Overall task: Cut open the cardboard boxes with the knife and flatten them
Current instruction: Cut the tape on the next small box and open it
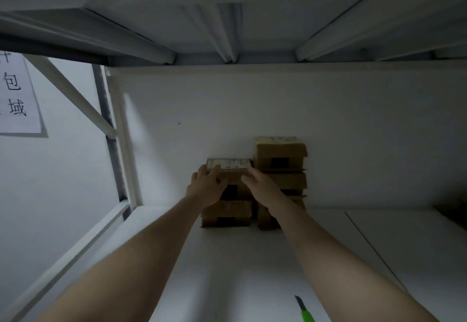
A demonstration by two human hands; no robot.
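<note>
Nearest lay the green knife (306,313), untouched. Beyond it, against the shelf's back wall (252,109), both hands, left hand (206,187) and right hand (262,187), spread open, clasped the top box (228,170); small, stiff cardboard, probably light, best held by its sides.

A white shelf (227,258) is lying under a white back panel (252,109), with ribbed metal beams (222,41) running overhead. A paper sign (17,94) with black printed characters is hanging on the wall at left, beside a slanting white brace (73,96).
</note>
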